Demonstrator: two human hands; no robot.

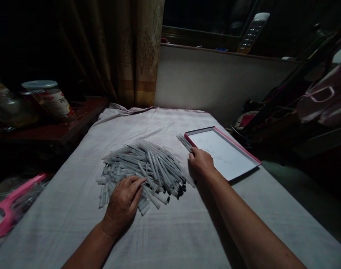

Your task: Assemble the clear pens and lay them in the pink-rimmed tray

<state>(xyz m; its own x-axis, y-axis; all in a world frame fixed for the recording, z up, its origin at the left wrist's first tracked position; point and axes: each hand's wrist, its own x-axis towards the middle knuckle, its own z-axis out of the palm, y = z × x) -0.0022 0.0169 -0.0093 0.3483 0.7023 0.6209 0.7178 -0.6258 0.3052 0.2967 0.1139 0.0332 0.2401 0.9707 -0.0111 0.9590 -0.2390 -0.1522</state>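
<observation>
A large heap of grey pens (148, 168) with black tips lies on a pale cloth-covered table (187, 231). My left hand (124, 201) rests palm down on the near left edge of the heap, fingers curled over some pens. My right hand (201, 161) is closed round a small bundle of pens (184, 142) that sticks out toward the far side. It sits just right of the heap, beside the near left corner of a shallow red-rimmed white tray (223, 153).
Two lidded jars (48, 98) stand on a dark shelf at the left. A pink plastic object (10, 203) lies low at the left. A curtain hangs behind the table. Bags and clutter (313, 101) crowd the right side.
</observation>
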